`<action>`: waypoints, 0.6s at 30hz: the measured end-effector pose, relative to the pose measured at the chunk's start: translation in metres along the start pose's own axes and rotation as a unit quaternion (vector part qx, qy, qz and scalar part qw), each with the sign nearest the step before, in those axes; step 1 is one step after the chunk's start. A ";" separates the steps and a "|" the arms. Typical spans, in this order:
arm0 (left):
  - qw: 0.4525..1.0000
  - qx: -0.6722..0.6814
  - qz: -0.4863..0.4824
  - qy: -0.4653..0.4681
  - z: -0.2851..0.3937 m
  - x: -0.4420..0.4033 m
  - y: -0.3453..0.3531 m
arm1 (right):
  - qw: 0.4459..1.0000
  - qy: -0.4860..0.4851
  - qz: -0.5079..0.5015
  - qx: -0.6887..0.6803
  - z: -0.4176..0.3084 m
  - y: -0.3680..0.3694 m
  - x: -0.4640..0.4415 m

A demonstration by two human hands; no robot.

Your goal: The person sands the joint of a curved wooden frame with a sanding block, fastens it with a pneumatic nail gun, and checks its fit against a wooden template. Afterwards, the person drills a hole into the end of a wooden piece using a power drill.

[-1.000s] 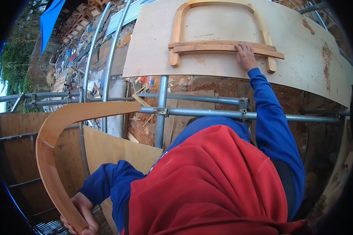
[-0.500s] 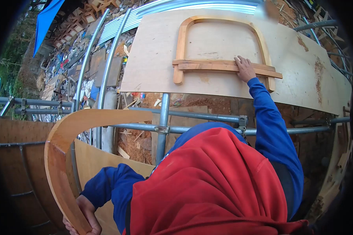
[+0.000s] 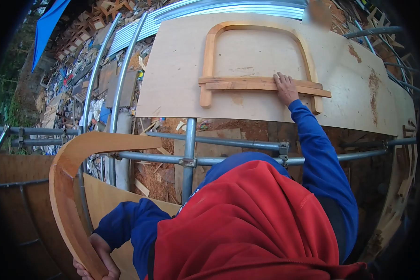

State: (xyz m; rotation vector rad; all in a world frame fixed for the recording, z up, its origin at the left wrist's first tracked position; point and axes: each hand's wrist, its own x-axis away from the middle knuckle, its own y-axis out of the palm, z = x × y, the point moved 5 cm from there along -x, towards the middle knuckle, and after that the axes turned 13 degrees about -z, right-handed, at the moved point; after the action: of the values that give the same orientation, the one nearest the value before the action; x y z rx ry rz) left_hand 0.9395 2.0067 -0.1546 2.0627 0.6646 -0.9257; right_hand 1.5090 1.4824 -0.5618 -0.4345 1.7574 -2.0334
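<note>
Well, left hand [image 3: 101,258], fingers closed round curved timber [image 3: 66,200]; right hand [image 3: 287,89] open, fingers laid across wooden bars [image 3: 240,84]

Board: a pale, flat sheet [image 3: 172,60] spread before me; brown patches [image 3: 374,91] mark its right part
Frame: a curved wooden arch [image 3: 209,51] lying flat on it; both leg ends point toward me
Strips: two wooden lengths [image 3: 242,84], side by side; I see them crossing both legs

Soft daylight brightens the pale board [image 3: 172,60]. Wide-angle distortion bends the edges into black corners; one upper-right patch [image 3: 318,15] blurs.
</note>
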 end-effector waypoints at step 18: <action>0.999 -0.037 0.015 0.018 0.002 0.014 0.046 | 0.991 -0.054 -0.112 -0.041 0.008 0.001 -0.011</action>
State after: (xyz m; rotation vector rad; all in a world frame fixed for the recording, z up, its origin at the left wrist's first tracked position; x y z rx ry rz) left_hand 0.9791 1.9806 -0.1472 2.0219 0.6745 -0.8374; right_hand 1.5230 1.4810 -0.5612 -0.7845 1.7990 -2.0466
